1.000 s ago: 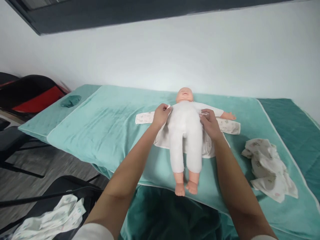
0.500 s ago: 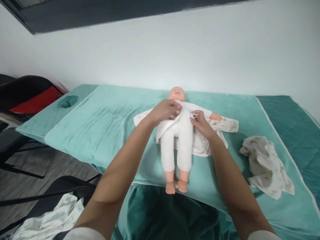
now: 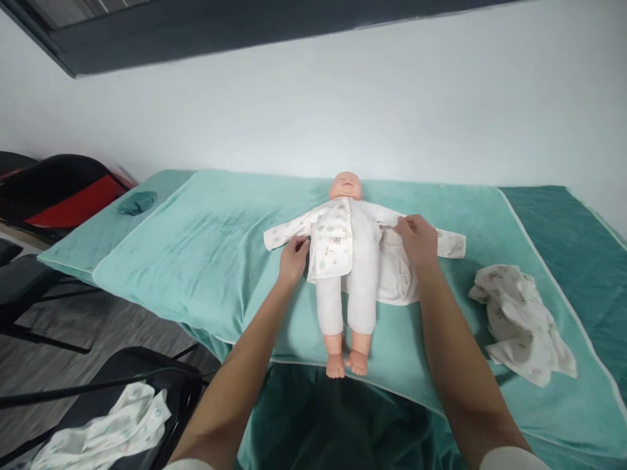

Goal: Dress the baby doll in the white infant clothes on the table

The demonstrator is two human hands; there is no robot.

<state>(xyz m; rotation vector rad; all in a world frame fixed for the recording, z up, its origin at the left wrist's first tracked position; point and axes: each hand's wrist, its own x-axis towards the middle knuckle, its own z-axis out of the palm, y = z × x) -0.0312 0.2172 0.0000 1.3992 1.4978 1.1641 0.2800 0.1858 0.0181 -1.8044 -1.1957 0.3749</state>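
Note:
A baby doll (image 3: 353, 274) in a white bodysuit lies on its back on a teal towel (image 3: 206, 248), head toward the wall. A white printed jacket (image 3: 329, 243) is spread under it; its left panel is folded over the doll's chest. My left hand (image 3: 292, 258) rests at that panel's outer edge by the sleeve, fingers curled on the cloth. My right hand (image 3: 417, 239) pinches the jacket's other panel at the doll's far shoulder.
A crumpled printed garment (image 3: 524, 326) lies on the towel at the right. Another white cloth (image 3: 105, 431) sits on a black chair at the lower left. A black and red chair (image 3: 59, 189) stands at the far left. A wall runs behind the bed.
The jacket's left panel has been drawn across the doll's chest. My left hand slid back out to the panel's edge, and my right hand moved outward to the other panel.

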